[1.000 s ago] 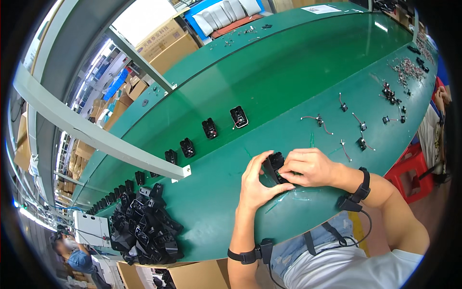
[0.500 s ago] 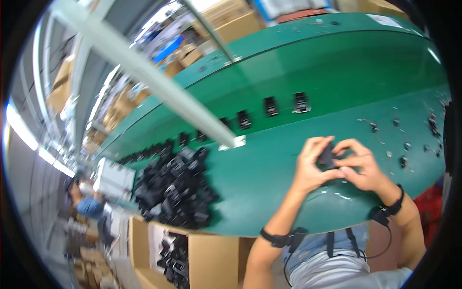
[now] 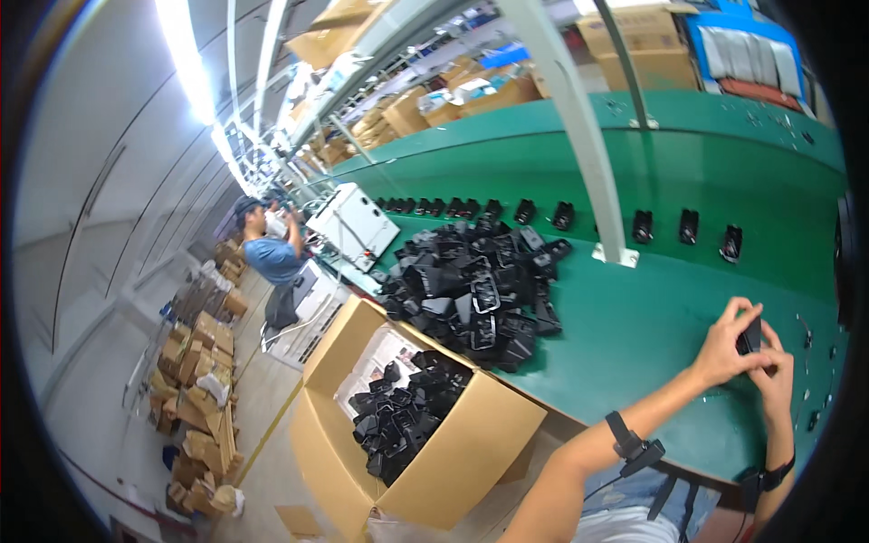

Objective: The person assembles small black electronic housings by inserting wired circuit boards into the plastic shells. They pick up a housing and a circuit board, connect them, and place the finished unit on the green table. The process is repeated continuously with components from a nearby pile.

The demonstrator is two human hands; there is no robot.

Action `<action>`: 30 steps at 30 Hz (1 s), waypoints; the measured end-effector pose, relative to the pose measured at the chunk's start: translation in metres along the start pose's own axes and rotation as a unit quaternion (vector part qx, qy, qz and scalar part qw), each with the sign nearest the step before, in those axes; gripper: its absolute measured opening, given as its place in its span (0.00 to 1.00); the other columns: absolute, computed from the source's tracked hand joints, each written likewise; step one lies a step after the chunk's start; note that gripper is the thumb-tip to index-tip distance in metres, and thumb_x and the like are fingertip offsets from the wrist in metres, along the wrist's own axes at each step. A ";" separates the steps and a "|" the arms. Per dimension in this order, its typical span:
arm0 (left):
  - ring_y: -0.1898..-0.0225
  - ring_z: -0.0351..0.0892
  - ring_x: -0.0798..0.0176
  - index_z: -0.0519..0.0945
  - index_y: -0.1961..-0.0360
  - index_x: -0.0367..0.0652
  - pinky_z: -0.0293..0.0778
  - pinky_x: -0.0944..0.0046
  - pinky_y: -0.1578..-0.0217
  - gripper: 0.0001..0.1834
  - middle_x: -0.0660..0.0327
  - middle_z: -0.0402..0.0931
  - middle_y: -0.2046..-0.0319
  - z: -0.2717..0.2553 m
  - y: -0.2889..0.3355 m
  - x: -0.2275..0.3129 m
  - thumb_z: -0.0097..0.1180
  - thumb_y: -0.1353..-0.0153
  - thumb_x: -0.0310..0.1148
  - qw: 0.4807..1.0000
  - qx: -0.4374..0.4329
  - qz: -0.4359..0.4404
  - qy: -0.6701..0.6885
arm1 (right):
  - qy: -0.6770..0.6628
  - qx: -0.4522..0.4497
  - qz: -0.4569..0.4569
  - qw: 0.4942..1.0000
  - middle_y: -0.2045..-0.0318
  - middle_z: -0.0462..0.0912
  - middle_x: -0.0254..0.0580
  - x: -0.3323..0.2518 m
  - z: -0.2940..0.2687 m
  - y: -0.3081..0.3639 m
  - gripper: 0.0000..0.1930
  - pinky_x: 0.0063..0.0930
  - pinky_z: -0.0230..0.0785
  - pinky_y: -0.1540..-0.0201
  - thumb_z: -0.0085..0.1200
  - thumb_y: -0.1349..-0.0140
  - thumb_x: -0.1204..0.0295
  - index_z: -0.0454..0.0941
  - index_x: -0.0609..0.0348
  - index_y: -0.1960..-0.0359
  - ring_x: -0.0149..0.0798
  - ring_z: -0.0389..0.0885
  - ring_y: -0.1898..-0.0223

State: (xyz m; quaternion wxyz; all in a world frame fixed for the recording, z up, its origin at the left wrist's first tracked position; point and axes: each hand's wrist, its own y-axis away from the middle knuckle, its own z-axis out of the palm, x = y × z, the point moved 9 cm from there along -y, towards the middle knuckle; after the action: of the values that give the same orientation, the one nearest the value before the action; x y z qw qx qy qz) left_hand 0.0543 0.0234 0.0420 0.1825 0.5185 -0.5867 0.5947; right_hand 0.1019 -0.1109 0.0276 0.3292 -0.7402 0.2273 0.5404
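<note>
Between my two hands, above the right part of the green workbench, is a small black plastic housing. My left hand grips it from the left with thumb and fingers. From the right, my right hand has its fingers closed on the same piece and partly hides it. Left of my hands a large heap of black plastic housings lies on the bench. Along the back of the bench stands a row of black housings with parts inside.
An open cardboard box full of black pieces stands at the bench's front edge. A metal post rises from the bench. A white machine is at the far left, with a co-worker beside it. Small wired parts lie at right.
My view has swung left, so the box, heap and co-worker show more fully and my hands sit further right in the picture. Both hands still hold the black housing.
</note>
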 end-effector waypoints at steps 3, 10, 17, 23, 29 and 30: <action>0.49 0.77 0.44 0.74 0.43 0.26 0.74 0.55 0.48 0.45 0.47 0.62 0.39 -0.002 0.000 0.003 0.71 0.54 0.52 1.000 -0.010 -0.022 -0.004 | -0.076 -0.008 0.023 0.997 0.38 0.73 0.56 -0.010 0.009 -0.002 0.19 0.35 0.68 0.41 0.67 0.49 0.64 0.86 0.69 0.61 0.45 0.76 0.41; 0.41 0.71 0.41 0.65 0.34 0.34 0.69 0.53 0.41 0.40 0.45 0.59 0.35 -0.013 0.000 -0.028 0.62 0.40 0.48 0.993 0.043 -0.102 0.035 | 0.055 -0.044 -0.024 0.997 0.38 0.74 0.55 -0.018 0.016 -0.035 0.18 0.39 0.68 0.41 0.66 0.50 0.68 0.85 0.69 0.61 0.46 0.77 0.44; 0.33 0.57 0.35 0.73 0.43 0.38 0.59 0.44 0.35 0.30 0.41 0.61 0.37 -0.169 0.049 0.050 0.64 0.43 0.44 0.897 0.118 -0.075 -0.420 | 0.420 0.064 -0.092 0.901 0.38 0.72 0.57 0.027 -0.061 -0.149 0.17 0.42 0.67 0.37 0.70 0.62 0.79 0.86 0.64 0.65 0.56 0.74 0.42; 0.28 0.46 0.31 0.71 0.37 0.42 0.46 0.28 0.33 0.40 0.42 0.60 0.34 -0.264 0.126 0.026 0.67 0.49 0.49 0.682 0.108 -0.261 -0.675 | 0.415 0.007 -0.029 0.910 0.35 0.67 0.54 0.078 -0.049 -0.182 0.14 0.40 0.66 0.35 0.69 0.62 0.80 0.87 0.64 0.68 0.54 0.68 0.37; 0.30 0.54 0.37 0.79 0.50 0.41 0.54 0.36 0.36 0.23 0.47 0.69 0.40 -0.278 0.141 -0.011 0.63 0.48 0.36 0.630 0.085 -0.218 -0.741 | 0.439 0.024 -0.096 0.893 0.31 0.61 0.56 0.064 -0.053 -0.166 0.29 0.45 0.59 0.30 0.66 0.60 0.80 0.80 0.63 0.49 0.58 0.60 0.32; 0.32 0.57 0.39 0.79 0.52 0.40 0.56 0.39 0.38 0.21 0.48 0.70 0.42 -0.269 0.132 -0.014 0.62 0.49 0.34 0.650 0.092 -0.173 -0.734 | 0.460 0.014 -0.117 0.880 0.30 0.57 0.57 0.064 -0.081 -0.156 0.37 0.48 0.55 0.28 0.66 0.60 0.78 0.72 0.59 0.41 0.62 0.57 0.31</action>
State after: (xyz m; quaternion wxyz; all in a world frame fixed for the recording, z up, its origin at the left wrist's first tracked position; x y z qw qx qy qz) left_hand -0.1572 0.2353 0.0245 -0.2571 0.8920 -0.3707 0.0281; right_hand 0.2828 -0.0628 0.0206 0.2586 -0.9219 0.2728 0.0935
